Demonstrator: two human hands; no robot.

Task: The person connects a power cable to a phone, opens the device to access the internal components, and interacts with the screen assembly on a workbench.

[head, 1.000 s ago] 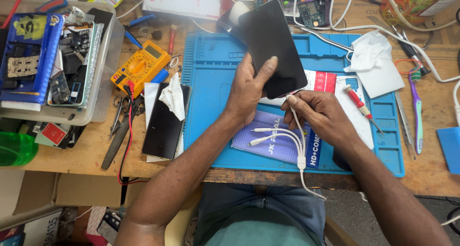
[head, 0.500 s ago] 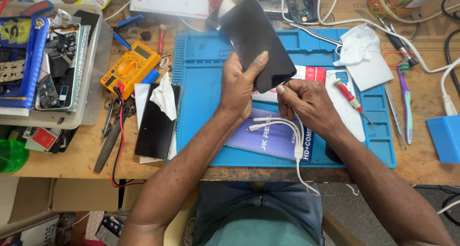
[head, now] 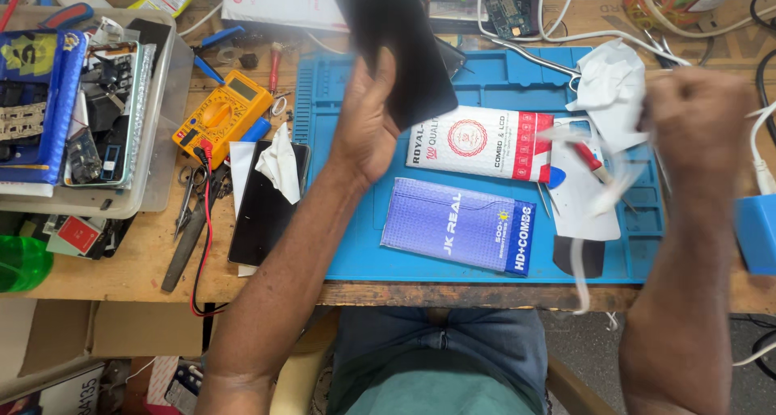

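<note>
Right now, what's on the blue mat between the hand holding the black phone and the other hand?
In the head view, between the left hand and the blurred right hand lie a white-and-red box and crumpled white tissue.

Bare blue mat (head: 356, 253) lies open beside the purple box (head: 459, 225); yellow multimeter (head: 222, 117) crowds its left.

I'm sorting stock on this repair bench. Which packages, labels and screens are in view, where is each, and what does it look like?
Purple-blue package: flat rectangle, near front edge of the blue mat.
White package with red ends: flat rectangle, mid-mat, round red emblem.
Dark phone: black slab, screen blank, held by the left hand above the mat.
Second dark phone: left of mat, white tissue on it.
Yellow multimeter: small grey display, left of mat.
</note>
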